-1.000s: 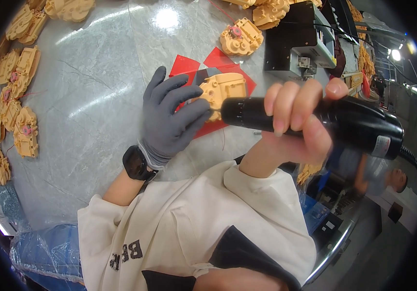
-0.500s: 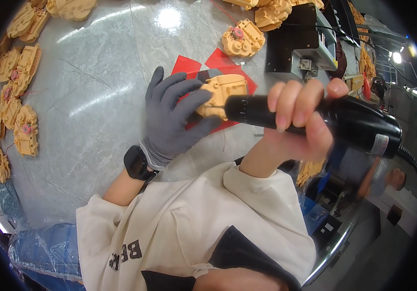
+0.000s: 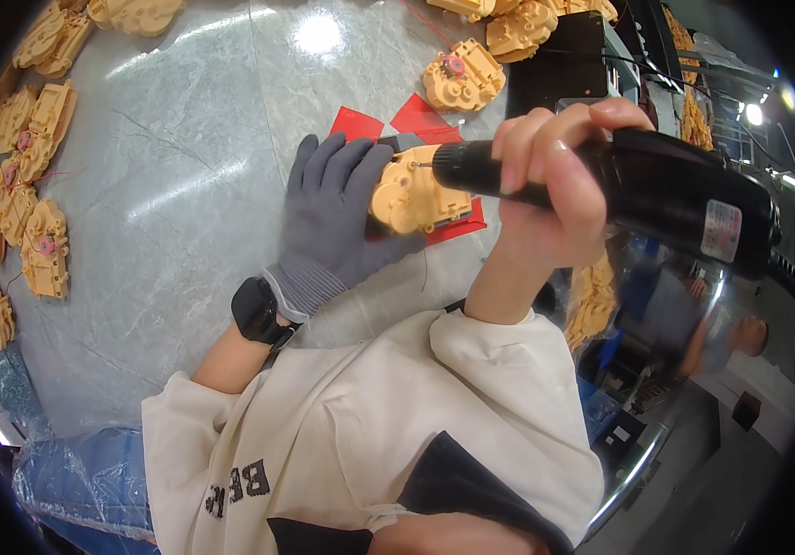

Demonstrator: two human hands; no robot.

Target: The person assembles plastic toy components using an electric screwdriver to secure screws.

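My left hand (image 3: 337,208), in a grey glove, closes against the left side of an orange-yellow plastic housing (image 3: 411,196). The housing has round bosses and a boxy end, and lies on a dark block over red sheet pieces (image 3: 457,228). A black electric screwdriver (image 3: 591,185) fills the grip of my bare right hand (image 3: 554,171). It lies nearly level, and its thin bit reaches left over the housing's far edge. Whether a screw sits under the bit I cannot tell. The left thumb is partly hidden by the housing.
Several similar housings (image 3: 46,236) line the left side of the grey tabletop (image 3: 175,268). Another with a red round part (image 3: 465,76) lies beyond my hands. A black box-shaped device (image 3: 559,65) stands at the far right. A person (image 3: 726,333) is in the right background.
My right hand has carried the screwdriver farther away, from the housing's near side to its far edge. My left fingers have drawn back off the housing's top to its left side.
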